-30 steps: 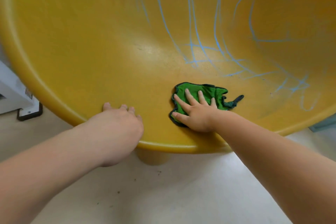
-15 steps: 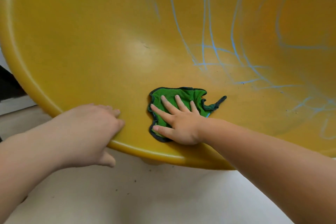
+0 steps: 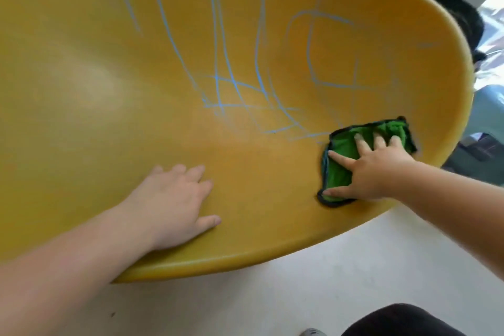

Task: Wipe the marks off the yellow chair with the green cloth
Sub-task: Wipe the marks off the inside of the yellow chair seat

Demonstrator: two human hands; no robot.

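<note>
The yellow chair (image 3: 81, 90) fills most of the head view, a wide curved plastic shell. Light blue marks (image 3: 234, 95) cross its middle and right part as long lines and loops. The green cloth (image 3: 343, 144), edged in dark trim, lies crumpled on the shell near the right rim. My right hand (image 3: 379, 166) presses flat on the cloth with fingers spread. My left hand (image 3: 174, 202) rests flat on the bare seat near the front rim, fingers apart, holding nothing.
Pale floor (image 3: 272, 303) lies below the chair's front rim. A dark clothed leg (image 3: 403, 322) shows at the bottom right. Beyond the right rim are a dark round object (image 3: 461, 19) and a light blue object (image 3: 488, 112).
My right hand has slid the cloth to the right, toward the chair's right rim. My left hand has moved from gripping the front rim onto the seat surface. The view has shifted right.
</note>
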